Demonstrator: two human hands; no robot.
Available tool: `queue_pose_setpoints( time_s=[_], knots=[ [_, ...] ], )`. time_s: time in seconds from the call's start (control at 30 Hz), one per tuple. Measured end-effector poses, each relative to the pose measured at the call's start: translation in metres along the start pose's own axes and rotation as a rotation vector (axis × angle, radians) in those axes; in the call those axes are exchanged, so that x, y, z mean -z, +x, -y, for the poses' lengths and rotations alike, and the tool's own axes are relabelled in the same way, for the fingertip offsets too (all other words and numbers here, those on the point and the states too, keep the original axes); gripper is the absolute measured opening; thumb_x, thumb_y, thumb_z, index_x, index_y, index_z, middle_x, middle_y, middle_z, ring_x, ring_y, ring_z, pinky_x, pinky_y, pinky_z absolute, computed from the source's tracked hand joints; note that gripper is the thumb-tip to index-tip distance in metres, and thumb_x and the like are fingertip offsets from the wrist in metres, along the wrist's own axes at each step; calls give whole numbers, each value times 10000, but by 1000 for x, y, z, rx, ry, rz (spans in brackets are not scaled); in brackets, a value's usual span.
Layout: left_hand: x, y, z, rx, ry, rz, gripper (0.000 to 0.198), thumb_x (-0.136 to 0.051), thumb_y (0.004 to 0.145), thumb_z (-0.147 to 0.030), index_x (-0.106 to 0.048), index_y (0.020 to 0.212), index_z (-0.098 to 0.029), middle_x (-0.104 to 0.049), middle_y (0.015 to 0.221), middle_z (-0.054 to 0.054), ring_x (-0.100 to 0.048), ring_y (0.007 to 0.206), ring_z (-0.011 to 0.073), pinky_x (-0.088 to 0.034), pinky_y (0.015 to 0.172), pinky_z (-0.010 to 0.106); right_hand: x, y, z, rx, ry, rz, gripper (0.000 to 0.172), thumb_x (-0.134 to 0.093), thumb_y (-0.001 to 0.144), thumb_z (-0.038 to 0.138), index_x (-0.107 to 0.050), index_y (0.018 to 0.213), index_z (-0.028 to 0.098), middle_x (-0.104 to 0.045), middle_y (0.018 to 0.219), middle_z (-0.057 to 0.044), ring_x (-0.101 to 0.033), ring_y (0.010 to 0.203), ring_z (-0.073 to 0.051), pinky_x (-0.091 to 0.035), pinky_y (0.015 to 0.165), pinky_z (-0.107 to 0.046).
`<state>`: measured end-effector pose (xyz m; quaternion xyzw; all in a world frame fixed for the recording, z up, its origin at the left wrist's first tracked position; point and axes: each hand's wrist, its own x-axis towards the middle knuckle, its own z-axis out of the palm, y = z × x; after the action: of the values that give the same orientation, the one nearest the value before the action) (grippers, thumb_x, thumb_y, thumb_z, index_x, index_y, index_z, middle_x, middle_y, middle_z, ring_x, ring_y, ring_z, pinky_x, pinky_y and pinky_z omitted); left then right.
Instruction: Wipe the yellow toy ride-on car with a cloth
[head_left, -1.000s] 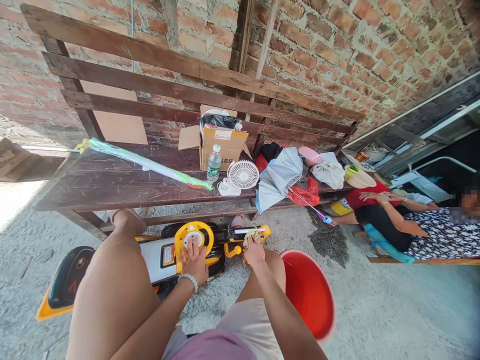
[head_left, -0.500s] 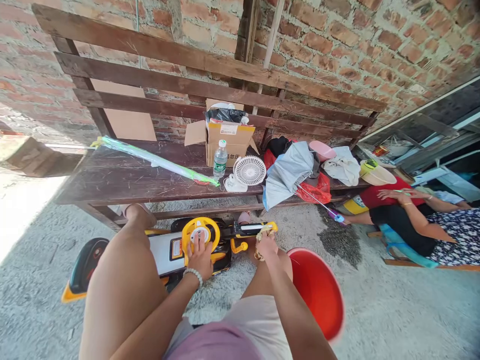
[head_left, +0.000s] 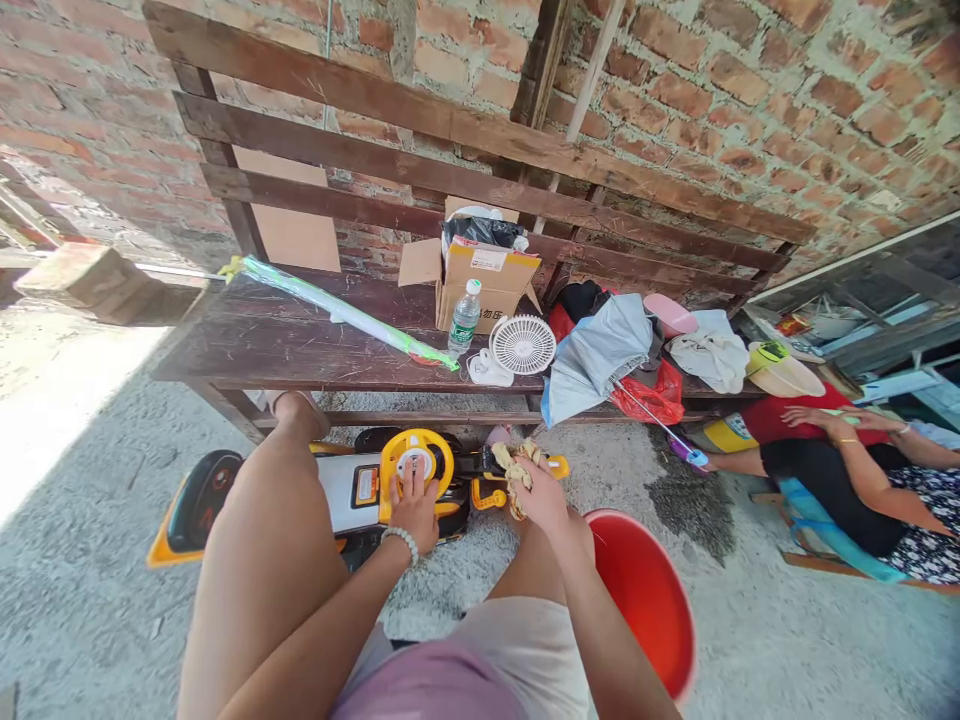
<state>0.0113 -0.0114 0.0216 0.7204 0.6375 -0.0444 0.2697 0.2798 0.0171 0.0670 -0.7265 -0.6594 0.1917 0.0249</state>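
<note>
A yellow and black toy ride-on car [head_left: 352, 492] stands on the concrete floor between my legs. My left hand [head_left: 414, 510] rests with extended fingers on the white hub of its yellow steering wheel [head_left: 416, 462]. My right hand [head_left: 538, 495] grips a crumpled, yellowish cloth [head_left: 517, 475] just above the car's yellow front end, to the right of the wheel. The cloth is bunched, and my fingers hide part of it. My right knee partly hides a red plastic basin [head_left: 645, 600] that sits on the floor.
A dark wooden bench [head_left: 300, 360] holds a cardboard box, water bottle, small white fan [head_left: 523, 345] and folded umbrella [head_left: 600, 355]. A brick wall rises behind it. At right, a seated person [head_left: 832, 460] in a red top rests on a low seat.
The whole scene has shifted right and down in view. My right hand has lifted slightly, with the cloth more exposed above it. My left hand stays on the wheel.
</note>
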Motion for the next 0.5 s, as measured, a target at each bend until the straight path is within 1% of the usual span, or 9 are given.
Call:
queue_pose_setpoints(
  time_s=[0.07, 0.1, 0.17, 0.2, 0.27, 0.37, 0.43, 0.5],
  knots=[
    [-1, 0, 0, -1, -11, -8, 756, -656, 846, -226, -573, 1596, -165, 36, 1883, 160, 88, 1739, 415, -2, 1376, 694, 0, 7, 22, 63, 0, -5, 468, -572, 1038, 367, -700, 1483, 298, -647, 1516, -84, -571, 1418, -279, -460, 1182, -344],
    [-2, 0, 1, -1, -19, -7, 765, -650, 843, -229, -568, 1602, -169, 32, 1884, 150, 95, 1739, 411, 3, 1377, 693, -1, 11, 32, 56, -5, 8, 457, -558, 1054, 393, -703, 1475, 290, -661, 1490, -90, -580, 1401, -282, -463, 1179, -351],
    [-2, -1, 2, -6, -35, 1, 785, -636, 844, -237, -552, 1622, -186, 21, 1888, 125, 108, 1737, 397, 14, 1381, 689, -6, 18, 48, -14, -21, 43, 454, -482, 1099, 404, -692, 1480, 273, -663, 1478, -98, -619, 1343, -268, -485, 1138, -338],
    [-1, -1, 2, -9, -40, 4, 791, -629, 845, -239, -546, 1630, -193, 13, 1889, 116, 111, 1737, 391, 18, 1382, 687, -9, 21, 52, -52, -40, 55, 456, -442, 1117, 390, -686, 1481, 266, -659, 1477, -101, -634, 1317, -257, -494, 1115, -327],
    [-1, -1, 3, -15, -46, 4, 796, -622, 842, -240, -545, 1634, -194, -3, 1888, 116, 103, 1738, 388, 21, 1382, 689, -11, 24, 51, -75, -113, 75, 432, -437, 1124, 367, -700, 1450, 260, -649, 1465, -113, -644, 1285, -250, -505, 1069, -312],
    [-1, 0, 3, -14, -61, 4, 779, -623, 856, -251, -551, 1630, -191, -5, 1886, 124, 83, 1741, 399, 9, 1378, 703, -7, 23, 36, -53, -279, 95, 357, -582, 1075, 364, -732, 1381, 261, -615, 1466, -131, -623, 1287, -271, -517, 983, -303],
    [-2, 0, 2, -17, -76, 9, 757, -630, 878, -263, -552, 1627, -194, 5, 1887, 122, 92, 1741, 399, 5, 1377, 706, -2, 20, 26, -78, -340, 98, 364, -638, 1049, 364, -727, 1387, 260, -593, 1482, -136, -613, 1298, -277, -515, 941, -296],
    [-2, 0, 1, -25, -87, 12, 740, -632, 888, -250, -552, 1621, -182, 30, 1886, 134, 107, 1740, 394, 10, 1378, 700, 5, 20, 20, -116, -339, 75, 387, -620, 1060, 368, -713, 1421, 262, -587, 1493, -133, -609, 1302, -272, -507, 938, -295]
  ],
)
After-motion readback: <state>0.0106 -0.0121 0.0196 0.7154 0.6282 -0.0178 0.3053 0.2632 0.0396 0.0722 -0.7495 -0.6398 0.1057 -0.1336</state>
